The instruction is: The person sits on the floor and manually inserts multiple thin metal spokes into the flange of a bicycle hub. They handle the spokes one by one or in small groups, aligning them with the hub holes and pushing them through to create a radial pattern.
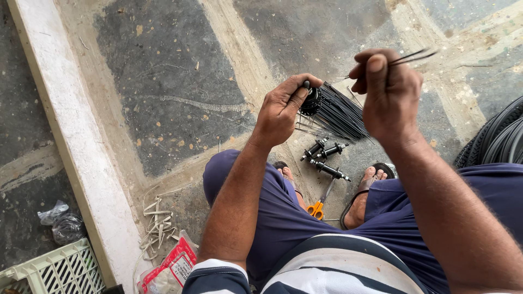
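My left hand point(283, 106) grips a black wheel hub point(311, 100) held up over my knees. My right hand point(388, 90) pinches a few thin dark spokes point(414, 55) that stick out to the upper right. On the floor below the hands lies a fanned bundle of black spokes point(340, 114). Three more black hubs with axles point(326, 158) rest on the ground between my sandalled feet.
Orange-handled scissors point(318, 206) lie by my left foot. A black tyre point(493, 139) curves in at the right edge. At the left runs a white kerb point(71, 130), with a pale plastic crate point(57, 272), white ties point(155, 223) and a red-and-clear bag point(171, 267) near it.
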